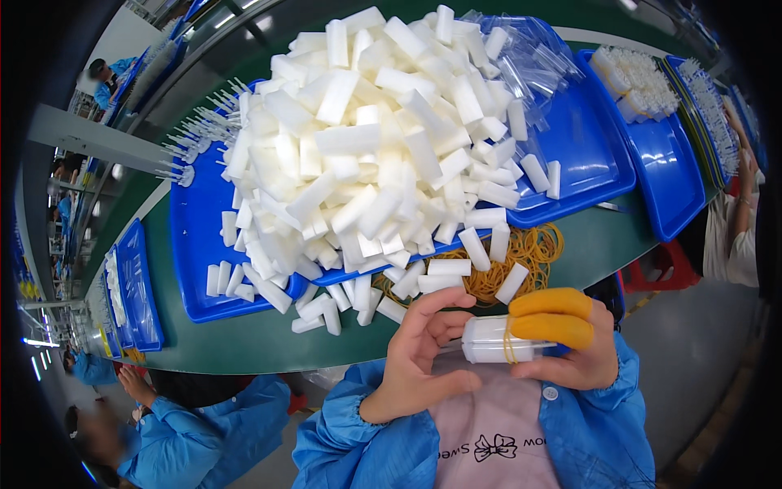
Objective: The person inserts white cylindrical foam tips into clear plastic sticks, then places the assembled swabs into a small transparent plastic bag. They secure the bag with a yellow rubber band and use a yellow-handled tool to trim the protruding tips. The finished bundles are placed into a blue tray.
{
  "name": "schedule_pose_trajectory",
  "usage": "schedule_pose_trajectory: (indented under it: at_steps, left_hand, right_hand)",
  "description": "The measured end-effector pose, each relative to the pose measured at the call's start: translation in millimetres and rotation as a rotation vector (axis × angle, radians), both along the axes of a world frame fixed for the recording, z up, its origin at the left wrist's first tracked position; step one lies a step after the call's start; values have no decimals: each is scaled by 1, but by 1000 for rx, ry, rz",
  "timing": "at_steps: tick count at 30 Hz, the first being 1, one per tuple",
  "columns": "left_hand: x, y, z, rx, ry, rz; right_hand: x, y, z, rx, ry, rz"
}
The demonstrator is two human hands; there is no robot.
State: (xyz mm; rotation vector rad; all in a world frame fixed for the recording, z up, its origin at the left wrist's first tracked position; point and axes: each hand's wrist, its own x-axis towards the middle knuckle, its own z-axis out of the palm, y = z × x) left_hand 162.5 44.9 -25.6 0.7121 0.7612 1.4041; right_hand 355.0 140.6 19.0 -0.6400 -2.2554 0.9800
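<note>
My right hand (574, 346), with yellow finger cots (554, 316) on two fingers, is closed round a small bundle of white plastic pieces (487, 339). A thin tan rubber band (509, 342) circles the bundle. My left hand (419, 354) is beside the bundle's left end, thumb and fingers apart and half curled, with nothing plainly held; whether a fingertip touches the bundle I cannot tell. Just beyond my hands lies a heap of tan rubber bands (538, 248). Several loose white foam blocks (446, 267) are scattered next to it.
A tall pile of white foam blocks (350, 138) fills a blue tray (195, 277) on the green table (244, 346). Clear plastic sleeves (529, 69) lie in another blue tray (582, 163). White stemmed parts (199, 138) stand at left. Co-workers sit at both sides, including one in blue (204, 432).
</note>
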Motion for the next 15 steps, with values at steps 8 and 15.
schedule_pose_trajectory:
  at_steps: [8,15]
  left_hand:
    - [-5,-1,-5,88,20,-66]
    - [-5,-1,-9,340,244,-1]
  right_hand:
    - [-1,-7,-1,173,121,15]
    - [1,-8,6,198,202,99]
